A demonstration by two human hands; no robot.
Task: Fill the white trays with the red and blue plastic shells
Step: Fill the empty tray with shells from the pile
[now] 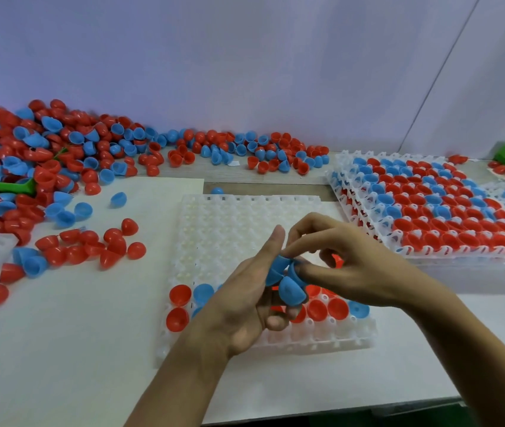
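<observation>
Figure: the setting you work in. Behind your bench stands a plain wall (245,57), pale with a bluish-violet cast, evenly lit and without windows in view. A thin dark seam (439,72) runs diagonally down its right part, meeting the bench near the far right corner. The table (275,186) shows a strip of wood-grain surface along the wall side. Over it lies a large white sheet (60,349) that covers most of the near area up to the front edge. Below that edge you see only a dark band (337,419), its detail too dim to tell. Lighting is soft and diffuse, with faint shadows.
</observation>
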